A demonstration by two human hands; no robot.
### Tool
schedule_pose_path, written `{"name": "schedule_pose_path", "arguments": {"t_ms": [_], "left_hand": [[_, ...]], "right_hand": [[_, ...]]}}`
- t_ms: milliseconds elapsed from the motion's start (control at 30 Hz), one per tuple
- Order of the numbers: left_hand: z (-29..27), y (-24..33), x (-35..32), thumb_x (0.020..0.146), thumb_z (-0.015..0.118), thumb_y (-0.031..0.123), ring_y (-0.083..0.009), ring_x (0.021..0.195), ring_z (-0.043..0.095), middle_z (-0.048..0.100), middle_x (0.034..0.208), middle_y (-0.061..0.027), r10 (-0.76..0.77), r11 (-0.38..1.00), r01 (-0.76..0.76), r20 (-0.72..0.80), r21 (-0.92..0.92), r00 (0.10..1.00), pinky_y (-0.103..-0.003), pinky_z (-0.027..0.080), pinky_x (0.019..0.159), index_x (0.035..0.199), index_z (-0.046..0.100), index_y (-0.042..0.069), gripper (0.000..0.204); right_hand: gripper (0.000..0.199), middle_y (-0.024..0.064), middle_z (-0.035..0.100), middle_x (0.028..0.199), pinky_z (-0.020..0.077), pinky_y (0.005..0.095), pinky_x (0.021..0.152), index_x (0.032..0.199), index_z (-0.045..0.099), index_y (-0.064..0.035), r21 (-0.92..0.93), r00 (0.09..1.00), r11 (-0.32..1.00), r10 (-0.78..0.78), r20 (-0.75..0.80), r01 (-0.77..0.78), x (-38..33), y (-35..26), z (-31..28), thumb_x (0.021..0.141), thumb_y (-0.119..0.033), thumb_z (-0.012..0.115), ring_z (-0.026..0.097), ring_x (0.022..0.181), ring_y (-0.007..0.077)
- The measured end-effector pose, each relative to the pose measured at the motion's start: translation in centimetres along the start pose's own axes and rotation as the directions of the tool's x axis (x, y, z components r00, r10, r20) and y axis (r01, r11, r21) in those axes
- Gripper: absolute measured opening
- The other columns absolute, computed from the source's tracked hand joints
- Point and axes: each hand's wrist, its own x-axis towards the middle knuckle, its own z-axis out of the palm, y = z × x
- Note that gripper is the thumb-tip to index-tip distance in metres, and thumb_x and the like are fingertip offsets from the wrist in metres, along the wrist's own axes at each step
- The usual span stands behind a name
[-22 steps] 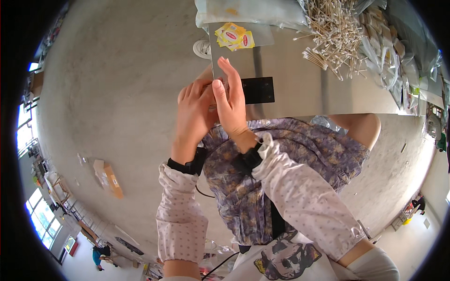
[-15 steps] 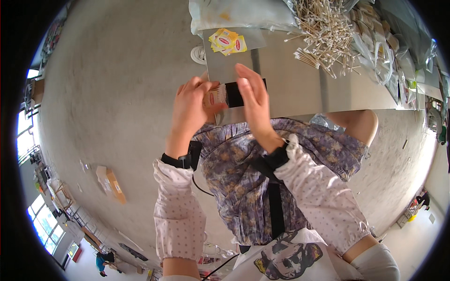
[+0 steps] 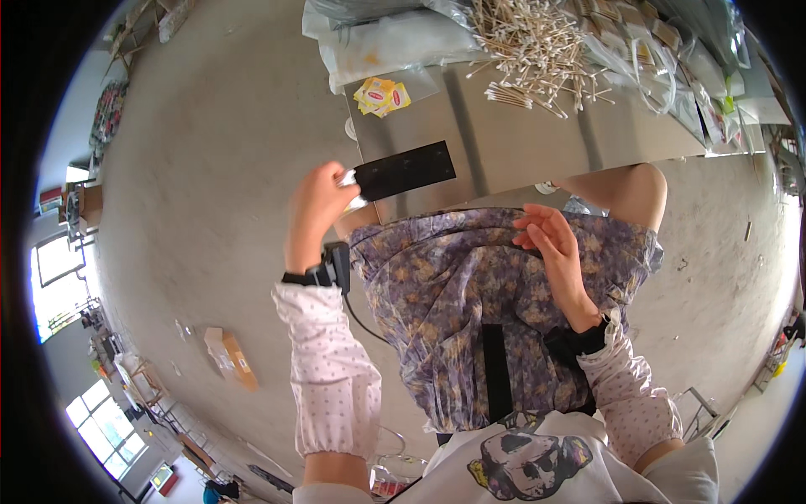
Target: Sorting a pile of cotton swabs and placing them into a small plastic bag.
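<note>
My left hand (image 3: 319,197) is closed at the near left edge of the metal tabletop, gripping a small packet of cotton swabs (image 3: 351,191). Only a whitish end of that packet shows past my fingers; the rest is hidden. Just beside it lies a flat black strip (image 3: 407,171) on the table. My right hand (image 3: 554,250) hovers over my flowered lap, holding nothing, its fingers loosely bent and apart. Farther back on the table sit several yellow-and-white labels (image 3: 382,97) in a small heap.
A big loose pile of cotton swabs (image 3: 533,46) covers the table's back. White plastic bags (image 3: 395,42) lie left of it, and clear bags (image 3: 651,67) with small packets crowd the right. On the floor at left is a cardboard box (image 3: 231,359).
My right hand has drawn away from the black strip, to the right and back over my lap. My left hand has shifted slightly left with the packet, baring the strip.
</note>
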Motion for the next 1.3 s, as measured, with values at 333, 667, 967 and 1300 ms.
{"name": "schedule_pose_path", "arguments": {"t_ms": [333, 667, 967, 1300], "left_hand": [[3.2, 8.8, -8.3, 0.082, 0.081, 0.011, -0.0127, 0.087, 0.061, 0.067, 0.092, -0.0004, 0.06, 0.636, -0.259, -0.288, -0.726, 0.956, -0.03, 0.048, 0.082, 0.094, 0.071, 0.004, 0.017], [7.7, 15.5, -5.9, 0.09, 0.075, 0.008, -0.007, 0.077, 0.06, 0.072, 0.098, -0.0014, 0.142, 0.461, -0.35, -0.322, -0.816, 0.936, -0.021, 0.047, 0.066, 0.109, 0.074, 0.004, 0.019], [9.4, 15.1, -3.5, 0.097, 0.069, 0.016, -0.0147, 0.082, 0.073, 0.075, 0.098, -0.0069, 0.071, 0.225, -0.034, -0.019, -0.974, 0.997, -0.023, 0.056, 0.07, 0.111, 0.073, -0.001, 0.022], [10.4, 15.5, -3.2, 0.095, 0.069, 0.007, -0.0157, 0.08, 0.072, 0.073, 0.094, -0.0078, 0.049, 0.15, -0.054, -0.047, -0.987, 0.998, -0.028, 0.061, 0.074, 0.104, 0.071, -0.003, 0.014]], "right_hand": [[0.045, 0.0117, 0.054, 0.139, 0.055, 0.0295, 0.083, 0.148, 0.041, -0.0036, 0.179, 0.929, 0.982, -0.006, 0.369, -0.065, 1.5, -3.1, 5.0, 0.106, -0.016, 0.052, 0.065, 0.106, 0.0152], [0.033, 0.0099, 0.067, 0.117, 0.059, 0.0308, 0.089, 0.132, 0.055, 0.0043, -0.016, 0.945, 0.997, -0.069, 0.32, 0.078, 7.4, -5.4, 1.3, 0.108, -0.017, 0.047, 0.068, 0.105, 0.0166], [0.037, 0.0108, 0.068, 0.12, 0.0587, 0.0314, 0.09, 0.131, 0.058, 0.0056, 0.016, 0.932, 0.997, 0.063, 0.357, -0.073, 10.7, -3.0, -0.9, 0.105, -0.021, 0.055, 0.069, 0.104, 0.018], [0.034, 0.0123, 0.07, 0.114, 0.0588, 0.0297, 0.088, 0.126, 0.061, 0.0071, 0.091, 0.934, 0.984, 0.112, 0.34, -0.151, 10.8, -3.2, -1.0, 0.101, -0.016, 0.063, 0.07, 0.102, 0.017]]}}
